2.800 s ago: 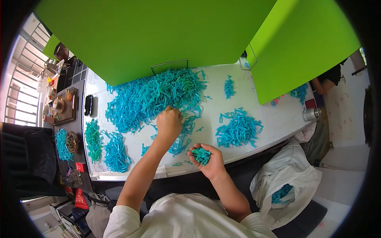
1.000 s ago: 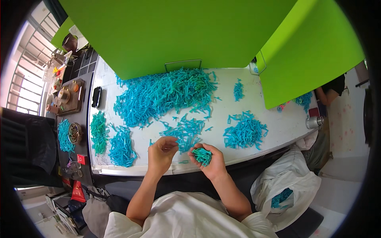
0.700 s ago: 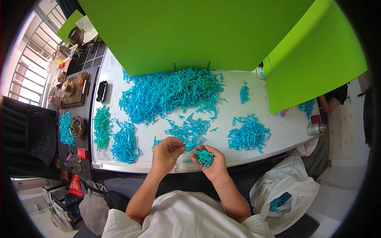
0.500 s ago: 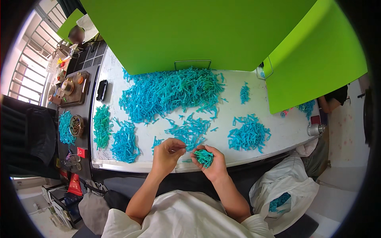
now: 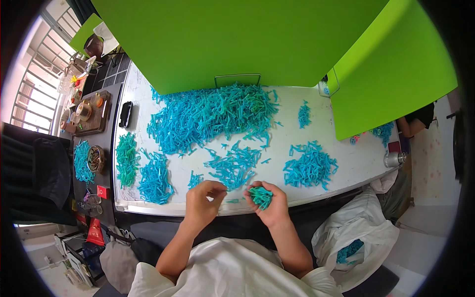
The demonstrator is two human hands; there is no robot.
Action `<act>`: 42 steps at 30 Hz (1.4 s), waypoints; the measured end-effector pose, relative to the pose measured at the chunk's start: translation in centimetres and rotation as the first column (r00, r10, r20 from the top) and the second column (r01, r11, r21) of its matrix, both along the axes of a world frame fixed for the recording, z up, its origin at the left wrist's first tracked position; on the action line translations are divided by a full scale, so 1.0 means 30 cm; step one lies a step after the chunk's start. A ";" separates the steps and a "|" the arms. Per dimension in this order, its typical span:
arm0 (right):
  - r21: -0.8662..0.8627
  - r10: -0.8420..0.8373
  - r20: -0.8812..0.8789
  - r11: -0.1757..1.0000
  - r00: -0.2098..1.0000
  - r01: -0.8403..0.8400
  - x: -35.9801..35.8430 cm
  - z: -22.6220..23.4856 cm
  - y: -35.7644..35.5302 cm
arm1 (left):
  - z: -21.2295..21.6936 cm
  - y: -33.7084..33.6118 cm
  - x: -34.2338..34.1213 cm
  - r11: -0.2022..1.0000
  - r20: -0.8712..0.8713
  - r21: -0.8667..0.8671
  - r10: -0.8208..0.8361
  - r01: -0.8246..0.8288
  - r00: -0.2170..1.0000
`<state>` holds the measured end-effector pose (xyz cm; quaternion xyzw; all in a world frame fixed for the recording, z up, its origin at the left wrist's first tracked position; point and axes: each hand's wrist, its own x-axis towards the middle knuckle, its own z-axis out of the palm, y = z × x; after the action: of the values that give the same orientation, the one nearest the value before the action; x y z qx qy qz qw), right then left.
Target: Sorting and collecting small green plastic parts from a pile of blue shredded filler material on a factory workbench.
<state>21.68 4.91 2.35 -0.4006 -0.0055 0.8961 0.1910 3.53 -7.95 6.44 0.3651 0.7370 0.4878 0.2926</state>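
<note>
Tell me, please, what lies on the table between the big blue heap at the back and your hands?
In the head view, a smaller loose cluster of blue pieces lies between the big heap and the hands.

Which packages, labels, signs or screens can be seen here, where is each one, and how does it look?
White plastic bag: on the floor right of the person, open, crumpled, holding blue pieces.
Small red box: side table left of the white table, squarish.
Red packet: floor at lower left, flat.
Black phone: table's left far edge, screen dark.
No signs show.
</note>
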 end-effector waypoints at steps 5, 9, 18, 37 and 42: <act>-0.003 -0.205 -0.077 0.979 0.976 0.206 0.092 0.044 0.105 | -0.027 -0.018 -0.058 0.989 -0.088 -0.056 0.135 -0.140 0.987; 0.131 -0.303 0.002 0.945 0.953 0.300 0.158 0.081 0.177 | -0.045 -0.027 -0.052 0.993 -0.110 -0.110 0.038 -0.050 0.993; 0.035 -0.203 -0.018 0.978 0.979 0.204 0.145 0.035 0.115 | -0.084 -0.025 0.014 0.983 -0.169 -0.170 -0.099 0.070 0.981; 0.025 -0.134 -0.072 0.990 0.988 0.136 0.084 0.030 0.077 | -0.212 0.504 -0.117 0.997 -0.582 -0.071 -0.019 -0.028 0.813; 0.032 -0.120 -0.056 0.992 0.991 0.122 0.072 0.021 0.079 | -0.229 0.530 -0.127 0.984 -0.584 -0.175 -0.079 -0.031 0.808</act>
<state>23.85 7.28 2.97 -0.3727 0.0083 0.8931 0.2520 -0.27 7.94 -0.42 0.4802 0.8266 0.2801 0.0871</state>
